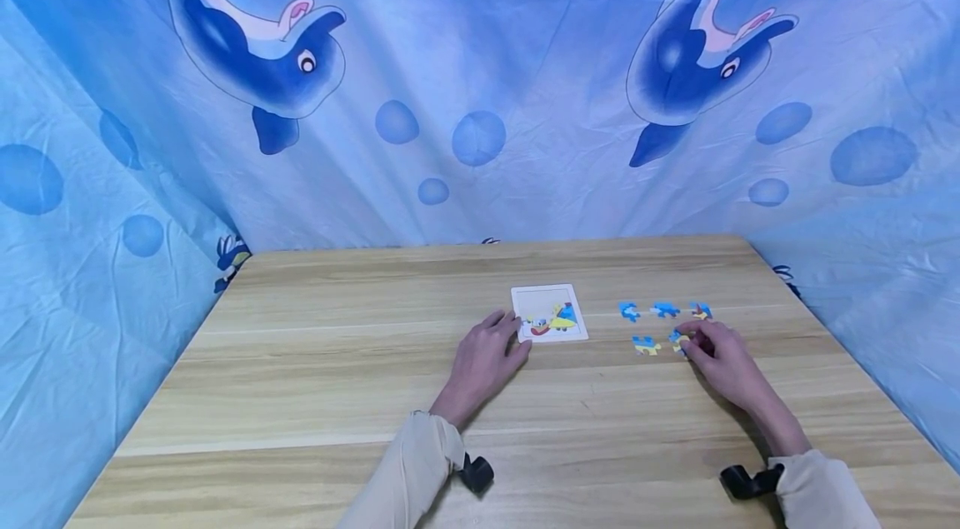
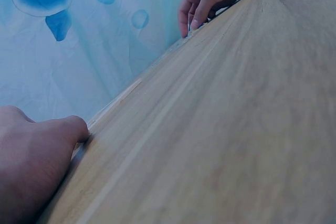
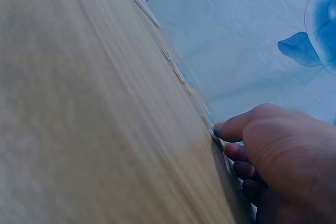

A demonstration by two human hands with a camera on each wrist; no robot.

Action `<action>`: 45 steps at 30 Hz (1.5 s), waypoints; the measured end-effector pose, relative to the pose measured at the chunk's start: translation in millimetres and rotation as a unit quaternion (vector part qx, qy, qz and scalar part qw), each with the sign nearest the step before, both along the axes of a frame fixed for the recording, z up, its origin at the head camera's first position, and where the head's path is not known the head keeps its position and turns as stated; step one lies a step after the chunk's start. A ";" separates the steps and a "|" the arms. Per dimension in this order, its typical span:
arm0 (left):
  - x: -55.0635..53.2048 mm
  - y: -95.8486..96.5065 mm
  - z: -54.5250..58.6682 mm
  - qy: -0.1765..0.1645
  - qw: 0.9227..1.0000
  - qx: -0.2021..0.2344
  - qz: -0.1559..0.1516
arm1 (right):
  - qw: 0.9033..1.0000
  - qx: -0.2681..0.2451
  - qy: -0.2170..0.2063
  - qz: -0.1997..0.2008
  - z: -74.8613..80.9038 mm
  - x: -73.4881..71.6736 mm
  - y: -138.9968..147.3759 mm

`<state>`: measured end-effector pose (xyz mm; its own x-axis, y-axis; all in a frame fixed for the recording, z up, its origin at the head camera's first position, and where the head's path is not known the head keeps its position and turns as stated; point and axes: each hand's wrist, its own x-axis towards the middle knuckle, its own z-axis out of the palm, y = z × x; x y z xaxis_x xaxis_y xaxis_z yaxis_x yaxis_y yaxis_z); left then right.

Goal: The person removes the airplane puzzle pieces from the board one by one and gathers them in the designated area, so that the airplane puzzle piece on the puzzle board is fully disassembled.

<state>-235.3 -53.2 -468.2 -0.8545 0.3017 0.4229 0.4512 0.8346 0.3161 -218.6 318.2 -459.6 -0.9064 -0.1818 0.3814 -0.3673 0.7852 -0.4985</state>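
A white-framed jigsaw board lies on the table with a few joined pieces in its lower part. My left hand rests at the board's lower left corner, fingers along the left edge and thumb by the bottom edge. To the right, my right hand pinches a blue and yellow puzzle piece at table level, its fingertips partly covering it. Close by lie more loose pieces: one blue and yellow piece to its left, and a row with a blue piece behind it. The right wrist view shows the thumb against the piece.
The wooden table runs back to a blue curtain printed with dolphins and bubbles. Curtains also hang along the left and right sides. A black wrist camera sits at the left cuff, another black camera at the right cuff.
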 end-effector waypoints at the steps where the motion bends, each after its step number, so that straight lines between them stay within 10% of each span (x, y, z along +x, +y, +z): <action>1: 0.1 0.0 -0.2 0.001 1.000 0.001 0.000 | 1.000 -0.002 0.000 0.001 -0.1 0.0 0.1; 30: -0.3 -1.3 0.1 0.012 1.000 0.000 -0.009 | 0.997 -0.064 -0.039 -0.021 24.2 -5.5 -18.1; 45: -0.3 -0.8 1.6 0.006 1.000 0.001 -0.008 | 0.995 -0.084 -0.031 0.047 23.6 -25.8 -52.9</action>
<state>-235.5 -54.1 -466.7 -0.8446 0.3147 0.4332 0.4680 0.8269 0.3117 -244.4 265.3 -436.0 -0.9113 -0.2053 0.3569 -0.3992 0.6526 -0.6440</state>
